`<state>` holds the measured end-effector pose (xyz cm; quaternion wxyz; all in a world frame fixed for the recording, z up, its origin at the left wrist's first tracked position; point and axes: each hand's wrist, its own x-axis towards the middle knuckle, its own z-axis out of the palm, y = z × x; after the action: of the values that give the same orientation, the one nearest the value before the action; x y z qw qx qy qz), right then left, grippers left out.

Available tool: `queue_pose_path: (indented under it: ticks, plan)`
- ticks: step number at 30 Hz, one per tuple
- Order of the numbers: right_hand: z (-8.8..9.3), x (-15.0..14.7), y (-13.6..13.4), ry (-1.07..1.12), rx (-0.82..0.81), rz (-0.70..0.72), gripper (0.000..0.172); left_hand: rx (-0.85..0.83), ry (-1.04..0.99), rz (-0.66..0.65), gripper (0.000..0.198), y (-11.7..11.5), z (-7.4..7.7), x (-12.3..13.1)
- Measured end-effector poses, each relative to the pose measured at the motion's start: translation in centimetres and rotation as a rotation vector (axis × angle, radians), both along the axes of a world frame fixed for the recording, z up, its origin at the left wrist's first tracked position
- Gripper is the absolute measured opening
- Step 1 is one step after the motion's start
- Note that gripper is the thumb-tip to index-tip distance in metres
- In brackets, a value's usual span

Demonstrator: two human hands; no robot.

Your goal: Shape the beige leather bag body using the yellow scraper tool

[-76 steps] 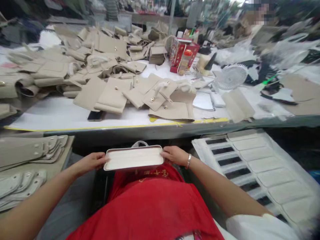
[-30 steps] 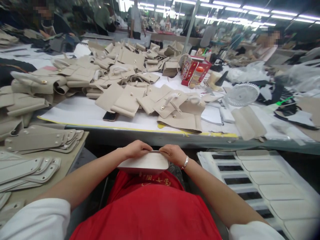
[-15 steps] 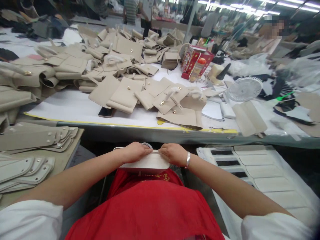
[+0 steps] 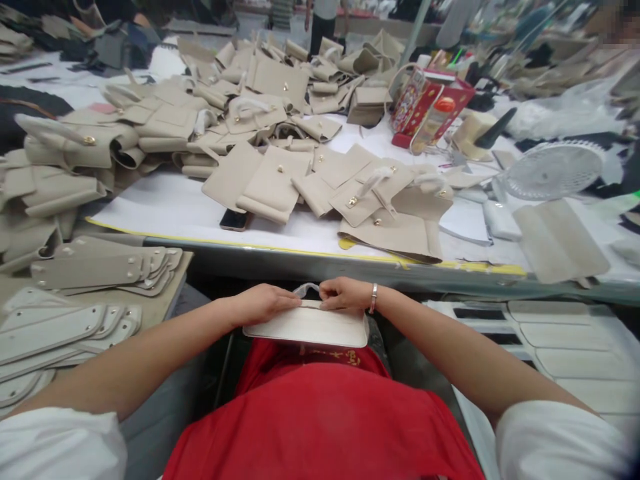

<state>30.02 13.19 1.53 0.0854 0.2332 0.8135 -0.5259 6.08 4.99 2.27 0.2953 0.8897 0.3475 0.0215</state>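
Observation:
A cream leather bag piece [image 4: 310, 327] lies across my lap, its long lower edge facing me. My left hand [image 4: 265, 303] grips its upper left part, fingers stretched along the top edge. My right hand [image 4: 345, 293] has its fingers curled at the top edge, right of the middle. Between the hands rises a pale wrapped loop [image 4: 306, 290], which looks like a handle. The underside of the piece and my thumbs are mostly hidden.
Beige bag parts [image 4: 270, 180] with gold fittings cover the white table [image 4: 165, 207] ahead. Strap-shaped panels [image 4: 55, 333] are stacked at left; cream panels [image 4: 575, 333] lie in a row at right. A phone [image 4: 234, 220], red box [image 4: 430, 107] and clear plastic lid [image 4: 553, 170] rest on the table.
The view has swung left, so the table things sit further right. My right hand's fingers are more curled, and more of the bag piece and the loop shows between my hands.

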Motion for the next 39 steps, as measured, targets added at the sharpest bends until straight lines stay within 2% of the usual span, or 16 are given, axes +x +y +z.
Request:
queue_pose_path:
  ticks: [6, 12, 15, 18, 23, 26, 29, 31, 34, 37, 39]
  plan:
    - [-0.9, -3.2, 0.6, 0.022, -0.103, 0.030, 0.030, -0.053, -0.056, 0.066, 0.038, -0.6, 0.2, -3.3]
    - [-1.6, -8.8, 0.4, 0.067, -0.087, 0.110, 0.025, 0.082, 0.016, 0.039, 0.041, -1.4, -0.5, -5.2]
    - [-1.5, -10.4, 0.0, 0.086, -0.012, 0.109, 0.022, 0.161, 0.107, 0.060, 0.043, -2.1, -0.6, -5.5]
    - [-1.0, -8.6, 0.1, 0.061, 0.071, 0.109, 0.019, 0.222, 0.209, 0.122, 0.041, -2.8, -0.3, -5.3]
    - [1.0, -0.9, 0.2, -0.120, 0.149, 0.017, 0.018, 0.328, 0.247, 0.134, 0.038, -3.7, 0.3, -4.3]
    - [3.0, 2.9, -1.9, -0.154, 0.349, -0.157, 0.014, 0.351, 0.201, 0.180, 0.032, -4.3, 0.3, -2.5]
    - [4.0, 5.1, -6.1, 0.041, 0.577, -0.298, 0.017, 0.326, 0.049, 0.253, 0.039, -5.8, 0.0, 0.7]
    - [3.5, 6.0, -9.3, 0.153, 0.682, -0.297, 0.025, 0.321, -0.037, 0.288, 0.041, -6.9, -0.4, 3.1]
    - [1.5, 7.0, -13.2, 0.177, 0.820, -0.338, 0.023, 0.413, -0.074, 0.297, 0.025, -8.2, -1.3, 5.8]
    - [-0.4, 7.3, -15.1, 0.193, 0.926, -0.470, 0.018, 0.537, -0.081, 0.285, 0.019, -8.9, -2.2, 6.6]
    - [-0.9, 7.2, -15.5, 0.203, 0.965, -0.506, 0.016, 0.590, -0.082, 0.274, 0.019, -9.1, -2.5, 6.6]
